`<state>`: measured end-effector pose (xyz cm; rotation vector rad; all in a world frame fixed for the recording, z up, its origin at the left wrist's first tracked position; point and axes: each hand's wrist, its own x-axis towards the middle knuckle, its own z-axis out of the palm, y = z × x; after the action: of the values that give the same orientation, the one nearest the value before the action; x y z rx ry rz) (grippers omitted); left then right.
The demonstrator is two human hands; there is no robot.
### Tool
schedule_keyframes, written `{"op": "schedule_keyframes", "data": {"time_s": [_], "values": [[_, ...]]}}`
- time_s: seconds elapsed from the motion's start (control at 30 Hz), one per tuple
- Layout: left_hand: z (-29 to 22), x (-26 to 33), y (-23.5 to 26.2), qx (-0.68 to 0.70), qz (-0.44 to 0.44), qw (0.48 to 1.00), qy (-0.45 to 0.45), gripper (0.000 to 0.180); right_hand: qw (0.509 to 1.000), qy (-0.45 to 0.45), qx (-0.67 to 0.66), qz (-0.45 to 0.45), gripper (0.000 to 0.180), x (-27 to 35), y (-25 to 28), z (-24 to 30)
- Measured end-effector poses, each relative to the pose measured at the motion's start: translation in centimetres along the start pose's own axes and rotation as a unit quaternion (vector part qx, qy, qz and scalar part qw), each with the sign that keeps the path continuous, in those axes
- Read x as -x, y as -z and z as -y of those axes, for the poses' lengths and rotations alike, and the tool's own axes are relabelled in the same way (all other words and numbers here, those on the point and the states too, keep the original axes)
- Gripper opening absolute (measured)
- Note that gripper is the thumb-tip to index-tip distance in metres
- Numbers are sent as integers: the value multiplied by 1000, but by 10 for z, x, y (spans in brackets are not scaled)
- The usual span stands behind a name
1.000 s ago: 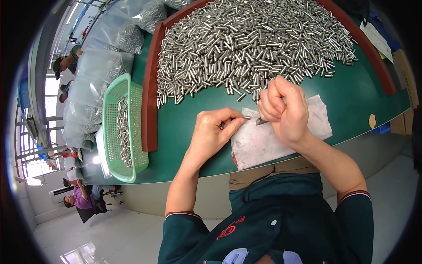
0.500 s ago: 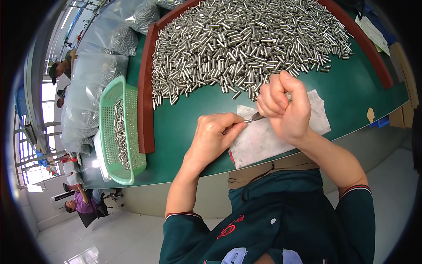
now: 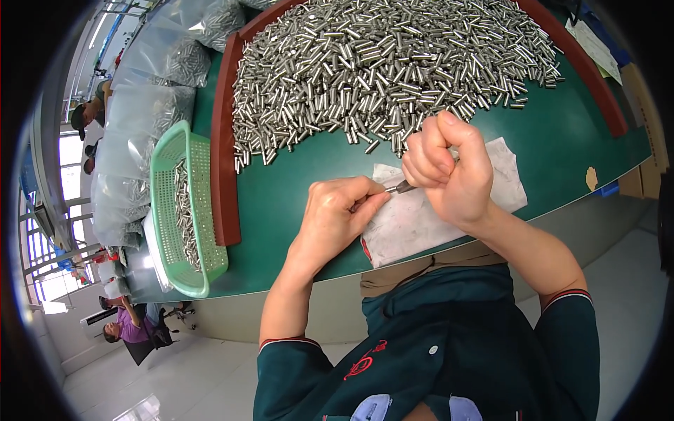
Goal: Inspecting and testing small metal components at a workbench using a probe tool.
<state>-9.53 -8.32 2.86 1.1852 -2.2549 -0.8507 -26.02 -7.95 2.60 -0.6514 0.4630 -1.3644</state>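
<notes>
Step in hand: apparently working a dark tool [image 3: 403, 187] against the end of one metal pin [image 3: 390, 190], above the white cloth [image 3: 414, 228] by the near edge of the surface [image 3: 281, 189].
Left hand [image 3: 331, 216]: thumb and forefinger pinched on the pin.
Right hand [image 3: 453, 172]: fingers curled tightly around the tool, mostly hidden.
Contact: pin and tool tip meet or nearly so; cannot tell which.
Next move: seems to call for a firm pinch, tip lined up with the pin.
Singles: one pinched pin, one tool, one cloth, one green basket [image 3: 161, 231] toward the surface's left end, holding uncounted pins.
Heap of pins [image 3: 379, 63]: one, toward the far edge, pieces beyond counting.
Clear bags [image 3: 137, 109]: at least four, overlapping, along the left.
</notes>
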Motion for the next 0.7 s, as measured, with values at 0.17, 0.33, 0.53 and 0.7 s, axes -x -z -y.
{"op": "schedule_keyframes", "data": {"time_s": [0.17,0.33,0.53,0.7], "values": [[3,2,-1,-3,1,1000,-7,8,1000,-2,12,1,39,0,-1,-2],[3,-1,-2,2,5,1000,-3,9,999,21,41,5,39,0,-3,-2],[0,-4,-1,-1,17,1000,-6,9,991,36,126,-8,36,1,-12,-3],[-2,1,1,6,-5,1000,4,9,996,40,79,-23,39,0,-12,-7]]}}
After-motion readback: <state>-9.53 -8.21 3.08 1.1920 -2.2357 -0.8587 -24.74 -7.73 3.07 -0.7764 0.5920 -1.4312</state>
